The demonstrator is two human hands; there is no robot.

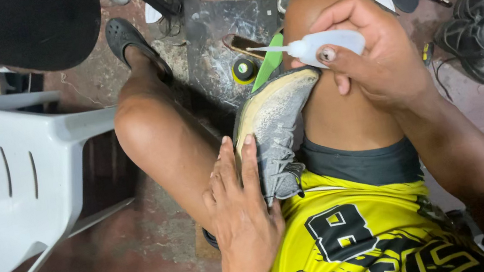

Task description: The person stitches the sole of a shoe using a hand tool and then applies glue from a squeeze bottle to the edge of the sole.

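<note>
With the grey shoe [273,131] wedged between the knees, the left hand [242,210] lay flat with fingers extended against its side, while the right hand [371,51] pinched the white squeeze bottle [321,46] above its toe; a gentle squeeze along the sole seam seemed wisest.

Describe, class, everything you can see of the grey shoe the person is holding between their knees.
The grey shoe is a worn, knit-looking sneaker lying on its side between the bare knees, toe pointing up and away. Its pale, yellowed sole edge faces the camera and looks stained and rough. The fabric upper is crumpled near the opening, by the yellow shirt. The left hand presses flat along its side, fingers on the sole edge. The right hand holds a small white squeeze bottle just above the toe, nozzle pointing left, not touching the shoe.
</note>
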